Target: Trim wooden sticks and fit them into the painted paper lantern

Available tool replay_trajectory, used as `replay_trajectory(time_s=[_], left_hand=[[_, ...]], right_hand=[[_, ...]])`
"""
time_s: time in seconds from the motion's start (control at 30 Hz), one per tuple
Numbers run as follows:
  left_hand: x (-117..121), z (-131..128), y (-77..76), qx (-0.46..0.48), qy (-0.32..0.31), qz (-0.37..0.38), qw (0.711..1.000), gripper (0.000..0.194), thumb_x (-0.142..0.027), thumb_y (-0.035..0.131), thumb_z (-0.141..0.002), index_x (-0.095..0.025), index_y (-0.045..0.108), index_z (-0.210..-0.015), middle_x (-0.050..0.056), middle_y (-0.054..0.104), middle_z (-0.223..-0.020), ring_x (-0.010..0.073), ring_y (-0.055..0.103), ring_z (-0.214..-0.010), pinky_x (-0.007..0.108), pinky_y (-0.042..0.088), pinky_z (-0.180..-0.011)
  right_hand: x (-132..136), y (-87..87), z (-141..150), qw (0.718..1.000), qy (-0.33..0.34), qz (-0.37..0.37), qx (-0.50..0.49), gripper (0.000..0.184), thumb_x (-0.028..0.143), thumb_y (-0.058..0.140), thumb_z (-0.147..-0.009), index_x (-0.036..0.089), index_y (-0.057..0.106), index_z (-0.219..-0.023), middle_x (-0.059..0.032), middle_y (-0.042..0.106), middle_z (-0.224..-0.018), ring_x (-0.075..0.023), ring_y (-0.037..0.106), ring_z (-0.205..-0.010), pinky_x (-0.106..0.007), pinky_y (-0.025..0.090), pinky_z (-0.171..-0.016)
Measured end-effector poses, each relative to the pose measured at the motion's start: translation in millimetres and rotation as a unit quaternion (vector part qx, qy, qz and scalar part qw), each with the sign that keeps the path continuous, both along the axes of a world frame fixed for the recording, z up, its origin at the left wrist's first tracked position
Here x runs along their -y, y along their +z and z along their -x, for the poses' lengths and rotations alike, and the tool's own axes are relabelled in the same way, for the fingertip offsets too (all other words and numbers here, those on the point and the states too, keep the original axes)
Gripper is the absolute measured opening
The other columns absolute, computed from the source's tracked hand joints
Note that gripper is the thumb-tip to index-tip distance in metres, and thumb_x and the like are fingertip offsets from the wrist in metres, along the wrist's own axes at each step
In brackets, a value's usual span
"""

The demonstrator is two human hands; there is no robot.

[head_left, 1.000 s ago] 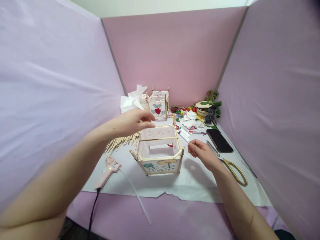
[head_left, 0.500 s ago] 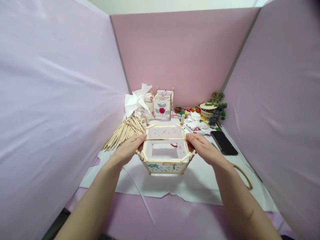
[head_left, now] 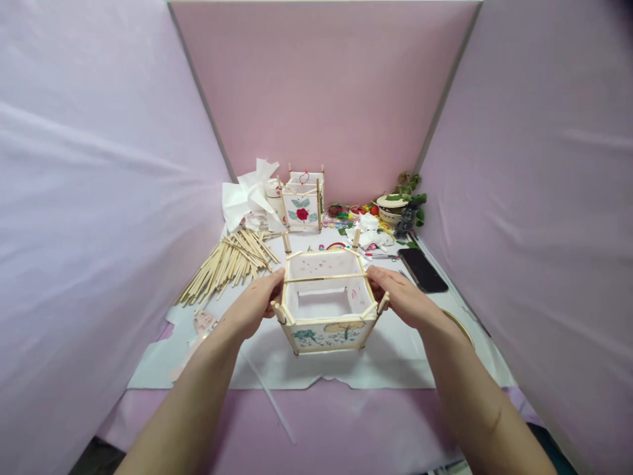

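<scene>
Between my two hands is a paper lantern [head_left: 330, 335] with a wooden stick frame, open at the top and painted with a butterfly and green plants on its near side. A thin stick [head_left: 326, 278] lies across its top from one side to the other. My left hand [head_left: 260, 300] is closed on the lantern's left side, at that end of the stick. My right hand [head_left: 398, 293] grips the right side, at the other end. The fingers under the rim are partly hidden on both sides.
Loose wooden sticks [head_left: 230, 264] lie at the left. Behind stand a second lantern with a red flower [head_left: 302, 214] and crumpled white paper [head_left: 254, 194]. On the right are a black phone [head_left: 422, 269], a lidded pot [head_left: 390, 210] and a gold hoop [head_left: 459, 326]. A white strip [head_left: 271, 399] crosses the front edge.
My view has tilted and turned slightly to the right, so the background sits further left. The lantern tips slightly differently, and both hands keep their hold on it.
</scene>
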State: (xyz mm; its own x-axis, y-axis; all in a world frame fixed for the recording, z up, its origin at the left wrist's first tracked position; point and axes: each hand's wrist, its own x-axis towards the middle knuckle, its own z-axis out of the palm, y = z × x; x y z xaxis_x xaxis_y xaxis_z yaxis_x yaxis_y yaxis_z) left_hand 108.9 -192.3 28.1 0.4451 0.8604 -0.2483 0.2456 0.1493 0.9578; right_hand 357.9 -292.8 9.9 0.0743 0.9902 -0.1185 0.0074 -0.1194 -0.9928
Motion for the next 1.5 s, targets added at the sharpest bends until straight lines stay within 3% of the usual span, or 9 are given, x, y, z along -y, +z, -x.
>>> replay_trajectory(time_s=[0.23,0.47,0.83,1.23,1.33,1.43,1.5], left_hand=[[3,0,0.0,0.007,0.016,0.021,1.0,0.042,-0.052,0.055,-0.078,-0.019,0.041,-0.057,-0.006,0.032,-0.051,0.0073,0.028,-0.044,0.02,0.021,-0.042],[5,-2,-0.5,0.04,-0.004,0.066,0.997,0.034,-0.049,0.06,-0.076,-0.018,0.053,-0.065,-0.005,0.044,-0.05,0.0076,0.038,-0.041,0.019,0.027,-0.04],[5,-2,-2.9,0.089,-0.011,0.078,0.993,0.035,-0.046,0.063,-0.074,-0.017,0.049,-0.062,-0.007,0.04,-0.046,0.0047,0.033,-0.037,0.018,0.025,-0.037],[3,-2,-8.5,0.104,-0.005,0.046,0.994,0.034,-0.043,0.064,-0.071,-0.016,0.047,-0.06,-0.005,0.038,-0.048,0.0049,0.031,-0.04,0.019,0.02,-0.04],[1,-1,-9.1,0.107,-0.016,0.05,0.993,0.036,-0.043,0.066,-0.07,-0.017,0.044,-0.059,-0.007,0.032,-0.045,0.0038,0.023,-0.038,0.02,0.015,-0.039],[-4,2,-7.1,0.12,-0.042,0.068,0.99,0.043,-0.046,0.069,-0.069,-0.018,0.039,-0.056,-0.009,0.023,-0.044,0.0025,0.015,-0.038,0.019,0.007,-0.039],[-7,4,-4.5,0.124,-0.071,0.083,0.986,0.05,-0.057,0.066,-0.069,-0.018,0.039,-0.056,-0.008,0.022,-0.045,0.0024,0.013,-0.039,0.019,0.003,-0.04]], right_hand=[[-6,5.8,6,1.0,-0.023,-0.001,-0.005,0.035,0.045,0.054,-0.083,0.017,0.047,-0.063,0.0053,0.038,-0.055,-0.0069,0.031,-0.049,-0.021,0.023,-0.044],[-11,-4.6,8,0.996,-0.054,0.012,-0.066,0.036,0.042,0.059,-0.079,0.018,0.043,-0.058,0.007,0.035,-0.051,-0.0057,0.028,-0.043,-0.021,0.02,-0.041],[-10,-12.2,14,0.988,-0.07,-0.001,-0.135,0.035,0.045,0.062,-0.077,0.018,0.047,-0.061,0.0071,0.038,-0.049,-0.0057,0.028,-0.043,-0.019,0.021,-0.04],[-10,-12.1,19,0.992,-0.092,-0.024,-0.085,0.027,0.042,0.059,-0.074,0.019,0.05,-0.063,0.0034,0.043,-0.05,-0.0096,0.036,-0.046,-0.022,0.026,-0.042],[-10,-12.9,20,0.994,-0.09,-0.025,-0.064,0.025,0.042,0.058,-0.073,0.02,0.051,-0.064,0.0027,0.044,-0.048,-0.0115,0.039,-0.047,-0.023,0.025,-0.042],[-10,-13.5,17,0.994,-0.076,-0.036,-0.067,0.025,0.04,0.058,-0.074,0.02,0.049,-0.062,0.0039,0.041,-0.046,-0.0099,0.035,-0.045,-0.023,0.021,-0.042],[-11,-13.3,14,0.995,-0.069,-0.034,-0.069,0.029,0.042,0.055,-0.076,0.02,0.046,-0.06,0.0046,0.038,-0.046,-0.008,0.028,-0.041,-0.022,0.015,-0.04]])
